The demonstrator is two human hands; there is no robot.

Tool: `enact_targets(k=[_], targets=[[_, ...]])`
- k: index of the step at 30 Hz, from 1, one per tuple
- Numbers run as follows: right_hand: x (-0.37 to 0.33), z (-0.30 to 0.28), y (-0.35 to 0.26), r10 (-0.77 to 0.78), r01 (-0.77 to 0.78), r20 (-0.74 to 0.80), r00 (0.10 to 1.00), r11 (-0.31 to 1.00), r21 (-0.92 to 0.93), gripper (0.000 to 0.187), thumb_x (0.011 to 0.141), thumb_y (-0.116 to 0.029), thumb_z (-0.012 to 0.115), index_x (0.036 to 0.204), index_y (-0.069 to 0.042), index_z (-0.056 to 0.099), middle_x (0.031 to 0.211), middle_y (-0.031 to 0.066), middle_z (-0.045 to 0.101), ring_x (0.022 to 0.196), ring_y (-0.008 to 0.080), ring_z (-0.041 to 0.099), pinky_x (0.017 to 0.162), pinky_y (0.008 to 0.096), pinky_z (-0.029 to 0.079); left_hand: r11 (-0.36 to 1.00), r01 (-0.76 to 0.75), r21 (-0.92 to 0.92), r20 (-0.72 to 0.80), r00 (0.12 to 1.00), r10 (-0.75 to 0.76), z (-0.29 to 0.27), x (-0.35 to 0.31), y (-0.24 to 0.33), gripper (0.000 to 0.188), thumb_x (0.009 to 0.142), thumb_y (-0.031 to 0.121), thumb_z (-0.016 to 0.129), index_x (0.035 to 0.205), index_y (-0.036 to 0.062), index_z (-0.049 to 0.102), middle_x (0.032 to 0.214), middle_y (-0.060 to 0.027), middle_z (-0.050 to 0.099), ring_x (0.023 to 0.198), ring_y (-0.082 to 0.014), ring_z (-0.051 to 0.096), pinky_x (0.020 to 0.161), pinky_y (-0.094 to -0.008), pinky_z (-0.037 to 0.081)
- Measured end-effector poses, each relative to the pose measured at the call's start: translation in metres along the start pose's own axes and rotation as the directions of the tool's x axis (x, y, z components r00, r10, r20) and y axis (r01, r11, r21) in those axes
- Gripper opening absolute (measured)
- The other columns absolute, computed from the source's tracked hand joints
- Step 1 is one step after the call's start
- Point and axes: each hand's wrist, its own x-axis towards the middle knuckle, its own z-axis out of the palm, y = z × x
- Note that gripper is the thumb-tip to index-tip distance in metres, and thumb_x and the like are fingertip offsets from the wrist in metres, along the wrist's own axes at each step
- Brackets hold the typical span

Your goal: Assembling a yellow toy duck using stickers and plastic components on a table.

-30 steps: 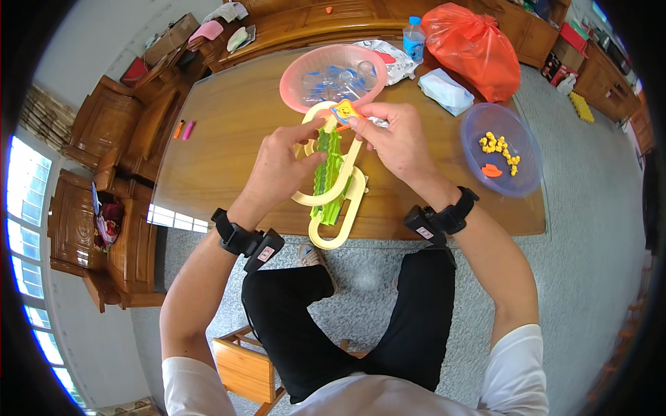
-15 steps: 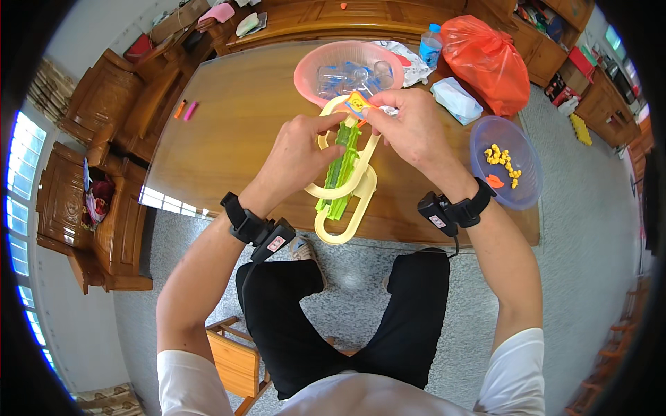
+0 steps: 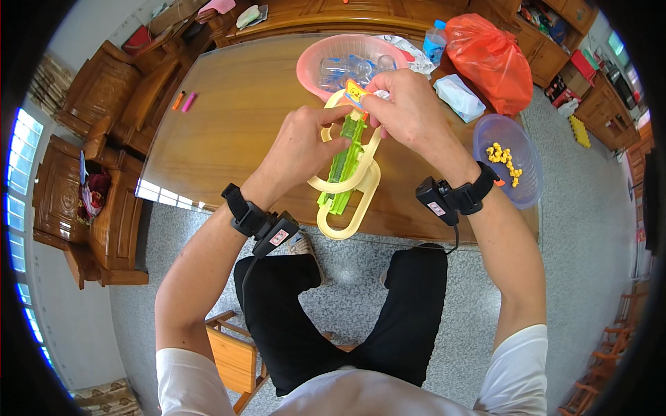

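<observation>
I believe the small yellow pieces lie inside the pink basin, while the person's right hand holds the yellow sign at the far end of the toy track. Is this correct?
Not quite: the small yellow pieces lie in the bluish-purple bowl, as the head view shows. The right hand does hold the yellow sign at the far end of the toy track.

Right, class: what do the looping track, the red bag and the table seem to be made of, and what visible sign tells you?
Looping track: probably moulded plastic, smooth and cream, with even, rounded curves.
Red bag: likely thin plastic film, shiny and crinkled.
Table: apparently brown wood, glossy on top, with bright window-like reflections near one corner; glass or varnish could explain the shine.
</observation>
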Motion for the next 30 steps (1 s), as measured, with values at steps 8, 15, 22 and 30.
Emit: enact_targets(k=[8,15,22,30], targets=[[0.003,-0.007,0.016,-0.119,0.119,0.005,0.993,0.984,-0.130,0.027,0.088,-0.019,0.068,0.091,0.005,0.078,0.067,0.0155,0.071,0.060,0.0258,0.068,0.060,0.0394,0.052,0.997,-0.015,-0.072,-0.008,1.000,0.014,0.001,0.002,-0.006,0.052,0.085,0.012,0.081,0.134,0.0040,0.070,0.099,-0.0199,0.075,0.087,-0.0257,0.069,0.084,-0.0394,0.054],[-0.001,-0.016,0.032,-0.082,0.084,0.061,0.995,0.996,-0.029,0.026,0.092,-0.021,0.069,0.094,0.002,0.080,0.070,0.0122,0.072,0.064,0.0166,0.066,0.062,0.0343,0.051,0.996,0.010,-0.088,0.014,1.000,-0.009,0.003,0.001,-0.004,0.051,0.084,0.012,0.081,0.133,0.0036,0.071,0.103,-0.0193,0.076,0.088,-0.0244,0.069,0.085,-0.0372,0.054],[-0.046,-0.026,0.026,0.102,-0.090,-0.046,0.994,0.974,0.208,0.021,0.102,-0.014,0.067,0.109,0.004,0.077,0.086,0.0063,0.077,0.066,0.0081,0.064,0.057,0.0232,0.049,0.995,-0.053,-0.084,-0.113,0.993,0.043,-0.026,-0.019,-0.005,0.048,0.086,0.012,0.078,0.133,0.0059,0.072,0.105,-0.0097,0.079,0.084,-0.0172,0.066,0.079,-0.0353,0.053],[-0.093,-0.033,0.035,0.056,-0.143,0.203,0.978,0.884,0.445,0.024,0.098,0.000,0.062,0.119,0.002,0.074,0.097,0.0063,0.078,0.069,0.0070,0.066,0.059,0.0227,0.053,0.962,0.052,-0.266,0.041,0.998,-0.043,-0.033,-0.063,0.018,0.037,0.093,0.012,0.076,0.127,-0.0004,0.073,0.100,-0.0074,0.080,0.078,-0.0075,0.061,0.070,-0.0272,0.050]])
